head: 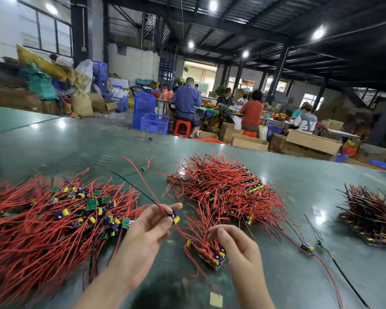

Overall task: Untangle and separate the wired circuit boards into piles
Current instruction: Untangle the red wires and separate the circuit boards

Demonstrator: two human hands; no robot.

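— How were the arms placed?

— Both bare forearms came up from the lower edge over the green table (299, 186). The left hand (143, 233) was raised a little, palm turned inward, fingers pointing up and to the right. The right hand (236, 244) sat lower and closer in, its back toward the camera, fingers bent downward.

— What did the left hand have?

— It pinched a single wired board (175, 216) at its fingertips, thumb against forefinger, the other fingers loosely spread. That board's red and black wires (140, 177) trailed up and away to the left of the hand.

— And the right?

— Its curled fingertips rested on a small bundle of boards (212, 253) lying on the table just under and left of it. Whether it truly gripped the wires or only touched them, I couldn't tell.

— Where was the rest of the work?

— A big tangled heap (54, 219) lay left of the left hand, touching its wrist side. A second heap (223, 188) lay beyond both hands, slightly right. Well off to the right of the right hand stood a neater stack (370, 217), and between it and that hand two loose boards (308, 247) lay with long wires.

— Anything else?

— A small yellow square (216, 299) lay near between the forearms. People (187, 97) sat working at tables far beyond.
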